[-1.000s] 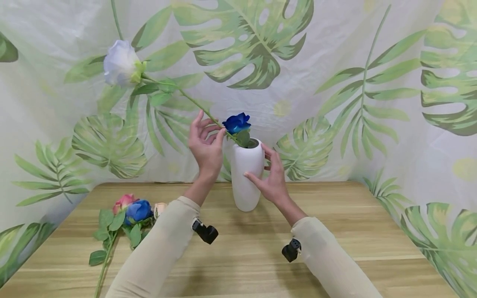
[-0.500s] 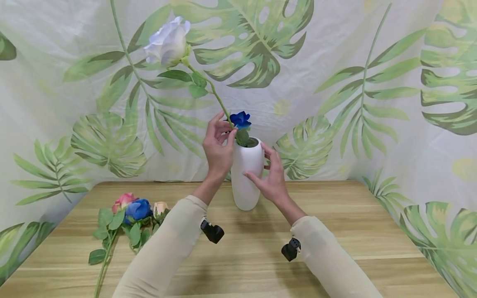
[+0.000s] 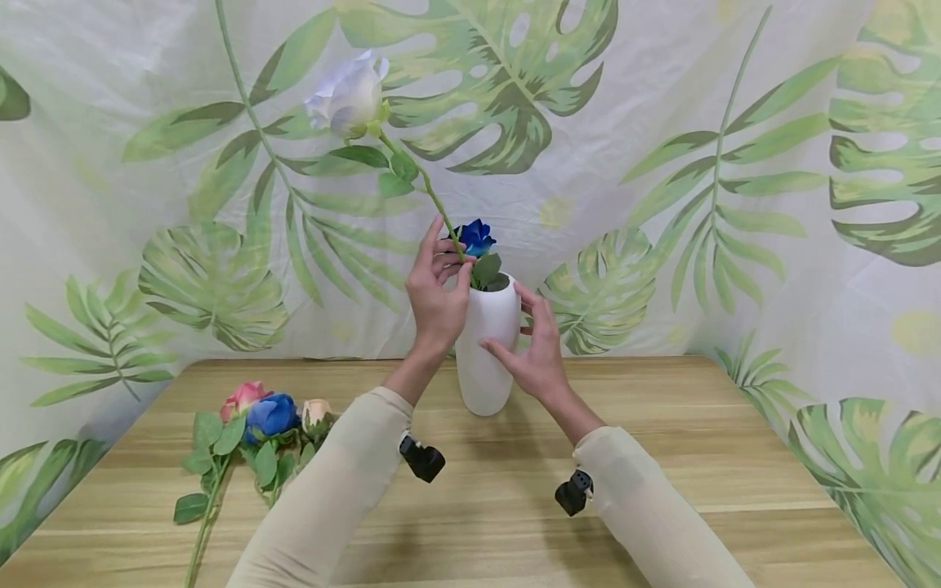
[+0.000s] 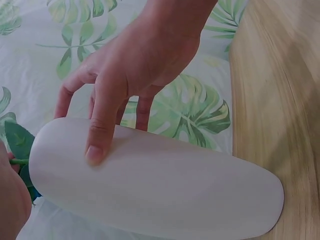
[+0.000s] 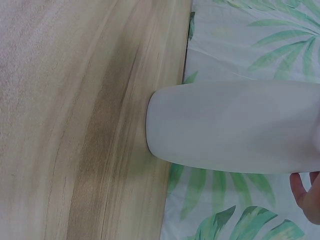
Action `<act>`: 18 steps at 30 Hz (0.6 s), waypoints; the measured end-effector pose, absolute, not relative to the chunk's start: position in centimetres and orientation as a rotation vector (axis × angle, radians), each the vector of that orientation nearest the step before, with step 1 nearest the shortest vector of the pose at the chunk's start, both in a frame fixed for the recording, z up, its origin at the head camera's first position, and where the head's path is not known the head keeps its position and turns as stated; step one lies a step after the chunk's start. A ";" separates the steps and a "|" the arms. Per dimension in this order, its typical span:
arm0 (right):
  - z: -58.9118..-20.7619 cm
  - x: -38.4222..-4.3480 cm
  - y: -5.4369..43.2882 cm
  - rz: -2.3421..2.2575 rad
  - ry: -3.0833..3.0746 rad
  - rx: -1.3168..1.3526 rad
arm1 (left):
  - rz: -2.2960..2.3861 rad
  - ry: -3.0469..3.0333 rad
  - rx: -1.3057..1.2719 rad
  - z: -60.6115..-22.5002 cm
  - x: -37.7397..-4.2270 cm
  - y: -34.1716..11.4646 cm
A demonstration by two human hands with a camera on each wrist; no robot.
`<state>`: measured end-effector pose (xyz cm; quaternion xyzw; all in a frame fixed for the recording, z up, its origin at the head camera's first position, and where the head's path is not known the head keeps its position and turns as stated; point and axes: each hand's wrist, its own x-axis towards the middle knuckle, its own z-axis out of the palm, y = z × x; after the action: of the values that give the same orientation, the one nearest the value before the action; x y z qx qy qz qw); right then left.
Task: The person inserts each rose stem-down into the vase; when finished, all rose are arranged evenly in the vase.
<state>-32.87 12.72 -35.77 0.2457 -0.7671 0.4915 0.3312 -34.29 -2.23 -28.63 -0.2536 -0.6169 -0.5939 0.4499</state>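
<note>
A white vase (image 3: 488,359) stands upright on the wooden table. My right hand (image 3: 540,339) grips its upper right side, thumb on the front and fingers round the far side; the left wrist view shows that thumb (image 4: 97,140) flat against the vase. Just left of the mouth, my left hand (image 3: 439,290) pinches the stem (image 3: 441,204) of an artificial white rose (image 3: 351,96). The bloom leans up and left, and the stem's lower end is hidden by fingers and leaves. A dark blue rose (image 3: 476,237) sits in the vase with its bloom close above the rim.
On the table (image 3: 625,490) at left lie a pink rose (image 3: 244,398), a blue rose (image 3: 272,415) and a peach rose (image 3: 316,411), partly behind the left sleeve (image 3: 331,482). A leaf-printed cloth (image 3: 772,286) hangs behind the table's back edge.
My left hand has moved right to the vase mouth, swinging the white rose up and right into a steeper lean, then slightly lower. The right hand and vase have stayed put.
</note>
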 end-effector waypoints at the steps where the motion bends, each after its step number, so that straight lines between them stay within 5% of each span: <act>1: -35.8 -32.9 12.7 1.284 -2.005 0.642 | -1.472 -1.526 -0.627 -28.6 -34.3 -2.2; 18: -35.8 -32.9 12.7 1.284 -2.008 0.643 | -1.571 -1.469 -0.607 -28.7 -34.3 -2.3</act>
<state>-32.89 12.70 -35.79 0.2458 -0.7678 0.4910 0.3301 -34.29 -2.26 -28.66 -0.2443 -0.5907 -0.6321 0.4380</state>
